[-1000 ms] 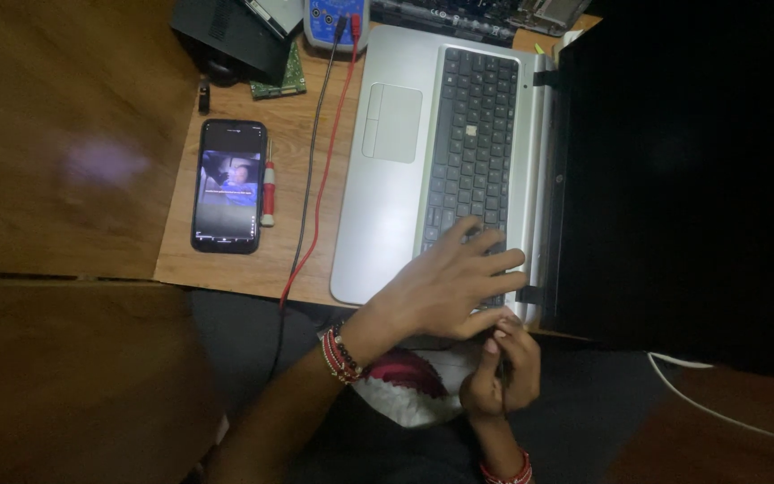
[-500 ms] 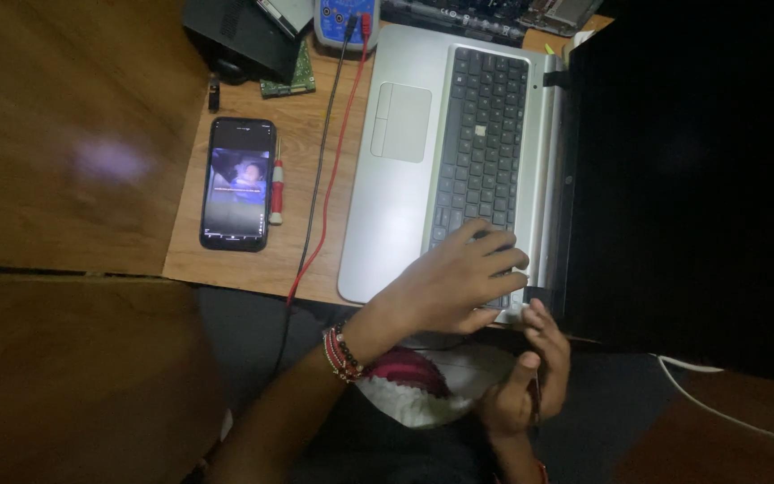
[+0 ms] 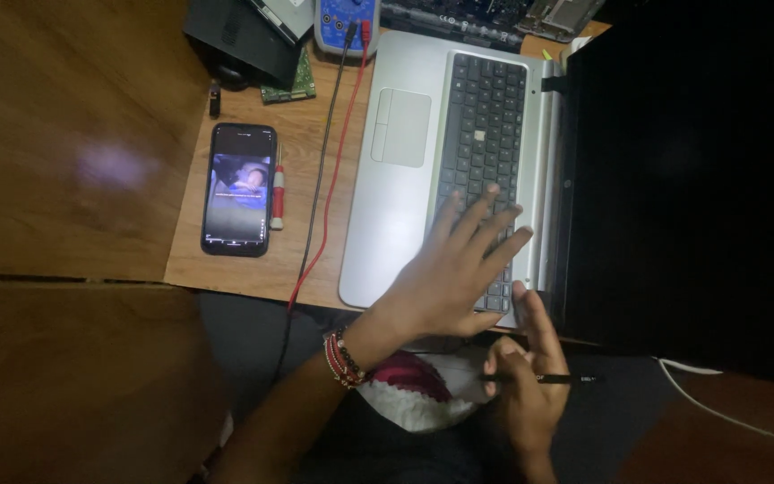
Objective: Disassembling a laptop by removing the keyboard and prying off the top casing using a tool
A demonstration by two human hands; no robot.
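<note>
Left hand (image 3: 454,278) is covering the laptop's (image 3: 387,233) near keys. Blue meter (image 3: 347,20) and dark box (image 3: 242,36) are running off the top edge. Phone (image 3: 239,189) screen picture is reading too small.

Desk clutter beside the work

A black smartphone (image 3: 239,189) lies face up with its screen lit; a small red-and-white screwdriver (image 3: 277,186) lies just beside its right edge; a black lead (image 3: 320,170) and a red lead (image 3: 338,161) run down from a blue multimeter (image 3: 346,22); a green circuit board (image 3: 290,85) sits under a black box (image 3: 235,40); a white cable (image 3: 727,408) crosses the lower right.
</note>
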